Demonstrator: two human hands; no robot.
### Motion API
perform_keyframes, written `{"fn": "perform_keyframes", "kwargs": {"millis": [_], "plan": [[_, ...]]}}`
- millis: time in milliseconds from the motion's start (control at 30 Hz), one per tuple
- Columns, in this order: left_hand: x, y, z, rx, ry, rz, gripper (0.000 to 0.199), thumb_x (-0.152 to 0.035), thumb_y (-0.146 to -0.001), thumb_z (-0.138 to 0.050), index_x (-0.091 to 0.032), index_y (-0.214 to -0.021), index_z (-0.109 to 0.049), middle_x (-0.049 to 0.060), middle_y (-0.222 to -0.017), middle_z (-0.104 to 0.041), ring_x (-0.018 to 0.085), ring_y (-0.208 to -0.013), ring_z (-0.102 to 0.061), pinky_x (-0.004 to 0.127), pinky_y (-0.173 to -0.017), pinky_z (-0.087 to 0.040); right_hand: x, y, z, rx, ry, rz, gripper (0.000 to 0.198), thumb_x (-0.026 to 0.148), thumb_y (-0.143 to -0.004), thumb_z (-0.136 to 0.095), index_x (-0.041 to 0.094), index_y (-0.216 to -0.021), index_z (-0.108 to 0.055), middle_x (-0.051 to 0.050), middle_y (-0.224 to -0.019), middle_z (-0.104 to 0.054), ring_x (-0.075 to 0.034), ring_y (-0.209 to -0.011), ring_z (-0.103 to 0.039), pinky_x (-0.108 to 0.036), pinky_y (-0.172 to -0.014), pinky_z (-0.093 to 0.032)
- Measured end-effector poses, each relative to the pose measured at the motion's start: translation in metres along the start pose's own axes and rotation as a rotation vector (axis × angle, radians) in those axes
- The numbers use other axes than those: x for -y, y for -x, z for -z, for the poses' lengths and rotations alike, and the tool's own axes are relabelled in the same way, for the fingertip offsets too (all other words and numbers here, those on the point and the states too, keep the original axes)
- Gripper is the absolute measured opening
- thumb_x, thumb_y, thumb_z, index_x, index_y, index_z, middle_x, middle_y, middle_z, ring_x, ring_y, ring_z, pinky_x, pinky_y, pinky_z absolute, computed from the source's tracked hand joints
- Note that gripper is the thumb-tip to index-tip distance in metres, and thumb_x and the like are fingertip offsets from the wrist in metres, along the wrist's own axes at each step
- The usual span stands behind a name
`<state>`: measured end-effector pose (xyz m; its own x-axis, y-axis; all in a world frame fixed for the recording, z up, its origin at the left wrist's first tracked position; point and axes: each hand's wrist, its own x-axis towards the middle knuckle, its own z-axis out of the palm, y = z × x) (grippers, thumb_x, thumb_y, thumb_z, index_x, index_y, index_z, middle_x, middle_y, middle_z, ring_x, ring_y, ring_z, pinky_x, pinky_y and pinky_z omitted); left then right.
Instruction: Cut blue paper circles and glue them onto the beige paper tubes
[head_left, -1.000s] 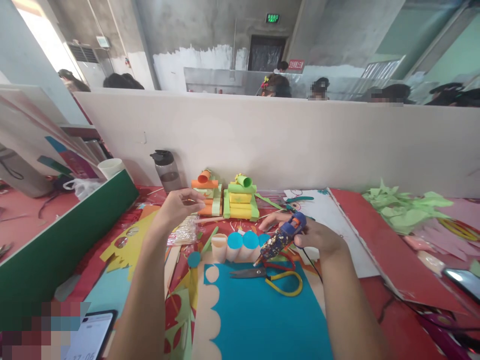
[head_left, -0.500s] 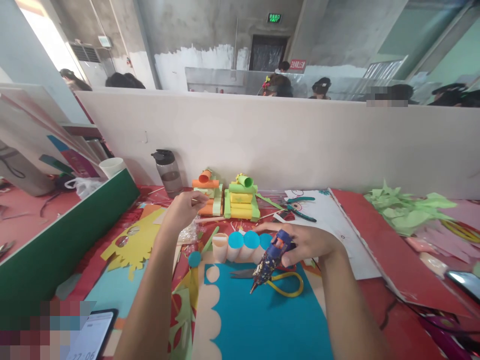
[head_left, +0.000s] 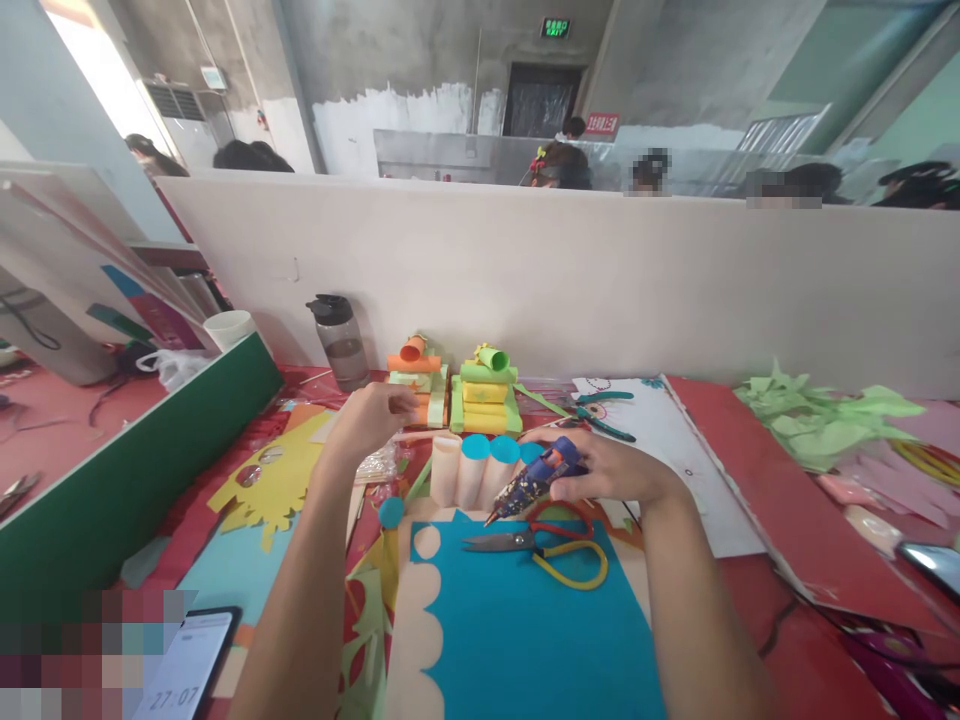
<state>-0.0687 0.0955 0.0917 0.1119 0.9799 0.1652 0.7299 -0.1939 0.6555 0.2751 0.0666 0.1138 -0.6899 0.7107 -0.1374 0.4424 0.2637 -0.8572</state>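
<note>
1. Dark blue, with a speckled barrel, the glue gun (head_left: 529, 482) is in the right hand (head_left: 607, 468), which grips it from the right; some of the fingers are hidden behind it.
2. Its nozzle slants down and to the left, in front of a row of upright pale peach paper tubes (head_left: 445, 474); whether it touches anything cannot be told.
3. The tubes stand side by side near the middle of the table, just beyond a large flat blue sheet (head_left: 525, 650). The leftmost shows a pale top; the others carry bright blue round tops, the rightmost partly covered by the glue gun.
4. The left hand (head_left: 371, 422) is raised with fingers loosely curled, near an orange paper model with a rolled tube on top (head_left: 424, 365). Whether anything is pinched between the fingertips cannot be told.
5. Beside that model stands a similar green and yellow paper model (head_left: 484, 395).
6. Metal scissors with one red and one yellow handle (head_left: 517, 541) lie on the blue sheet, blades to the left and slightly parted.
7. A small blue paper disc (head_left: 390, 513) lies left of the sheet's upper corner.
8. Teal-handled pliers (head_left: 607, 420) rest beyond the right hand.
</note>
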Motion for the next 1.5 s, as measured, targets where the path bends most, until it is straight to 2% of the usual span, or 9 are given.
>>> {"fn": "perform_keyframes", "kwargs": {"millis": [200,367,500,667,767,900,1033,1233,1500], "plan": [[-0.005,0.003,0.002,0.075,-0.031,-0.032,0.018,-0.029,-0.079,-0.06,-0.026,-0.076,-0.077,0.001,-0.077,-0.077,0.022,-0.073,-0.071,0.028,-0.065,-0.047,0.005,0.001,0.004,0.011,-0.075,0.077,0.061,0.048,-0.082,-0.075,0.017,-0.132,-0.058,-0.007,-0.107,-0.071,-0.024,-0.095,-0.067,-0.031,-0.081,-0.053],[-0.007,0.004,0.0,0.116,0.078,0.076,0.019,-0.034,-0.079,-0.06,-0.022,-0.073,-0.074,0.001,-0.059,-0.069,0.021,-0.056,-0.068,0.027,-0.059,-0.047,-0.001,0.007,0.008,-0.047,-0.081,0.069,0.055,0.047,-0.082,-0.075,0.017,-0.126,-0.061,-0.007,-0.107,-0.07,-0.022,-0.092,-0.067,-0.029,-0.078,-0.053],[-0.015,0.004,-0.003,0.131,0.046,0.119,0.029,-0.042,-0.083,-0.058,-0.02,-0.066,-0.066,-0.002,-0.047,-0.057,0.015,-0.041,-0.052,0.026,-0.049,-0.038,-0.001,0.007,0.009,-0.038,-0.063,0.071,0.058,0.048,-0.082,-0.074,0.018,-0.13,-0.06,-0.008,-0.11,-0.069,-0.021,-0.09,-0.066,-0.028,-0.076,-0.052],[-0.017,0.0,-0.006,0.047,-0.048,0.036,0.048,-0.052,-0.093,-0.043,-0.019,-0.061,-0.056,-0.004,-0.048,-0.04,0.011,-0.048,-0.037,0.025,-0.051,-0.027,0.001,0.006,0.008,-0.03,-0.033,0.087,0.057,0.048,-0.083,-0.074,0.018,-0.13,-0.06,-0.007,-0.106,-0.068,-0.022,-0.093,-0.065,-0.029,-0.079,-0.052],[-0.013,-0.001,-0.007,0.077,-0.129,0.001,0.043,-0.05,-0.092,-0.045,-0.019,-0.065,-0.057,-0.003,-0.055,-0.046,0.012,-0.052,-0.04,0.026,-0.053,-0.027,0.001,0.003,0.006,-0.032,-0.045,0.1,0.055,0.047,-0.083,-0.075,0.019,-0.128,-0.06,-0.005,-0.103,-0.068,-0.022,-0.091,-0.065,-0.029,-0.079,-0.051],[-0.006,0.0,-0.008,0.127,-0.186,-0.062,0.015,-0.031,-0.084,-0.053,-0.021,-0.085,-0.065,0.0,-0.077,-0.064,0.016,-0.064,-0.053,0.026,-0.06,-0.037,-0.009,-0.003,0.003,-0.095,-0.067,0.109,0.055,0.047,-0.084,-0.073,0.019,-0.13,-0.059,-0.005,-0.103,-0.068,-0.02,-0.087,-0.065,-0.028,-0.076,-0.05],[0.001,-0.002,-0.017,0.23,-0.144,-0.197,0.028,-0.014,-0.074,-0.05,-0.021,-0.096,-0.066,0.006,-0.103,-0.064,0.018,-0.083,-0.061,0.028,-0.073,-0.048,-0.022,-0.012,0.0,-0.225,-0.133,0.163,0.051,0.049,-0.087,-0.07,0.02,-0.128,-0.06,-0.005,-0.105,-0.07,-0.022,-0.093,-0.065,-0.031,-0.081,-0.051],[0.011,-0.009,-0.03,0.266,-0.082,-0.161,0.021,-0.017,-0.076,-0.055,-0.02,-0.094,-0.065,0.007,-0.105,-0.066,0.02,-0.085,-0.065,0.03,-0.076,-0.052,-0.028,-0.022,-0.005,-0.391,-0.184,0.192,0.053,0.049,-0.088,-0.068,0.021,-0.133,-0.059,-0.007,-0.103,-0.074,-0.027,-0.106,-0.067,-0.039,-0.095,-0.05],[0.011,-0.008,-0.032,0.359,-0.144,-0.062,0.02,-0.033,-0.087,-0.054,-0.022,-0.097,-0.067,0.006,-0.098,-0.074,0.022,-0.084,-0.069,0.028,-0.068,-0.051,-0.031,-0.016,0.0,-0.447,-0.175,0.181,0.057,0.053,-0.088,-0.067,0.023,-0.136,-0.058,-0.01,-0.129,-0.067,-0.031,-0.123,-0.06,-0.044,-0.102,-0.049]]}}
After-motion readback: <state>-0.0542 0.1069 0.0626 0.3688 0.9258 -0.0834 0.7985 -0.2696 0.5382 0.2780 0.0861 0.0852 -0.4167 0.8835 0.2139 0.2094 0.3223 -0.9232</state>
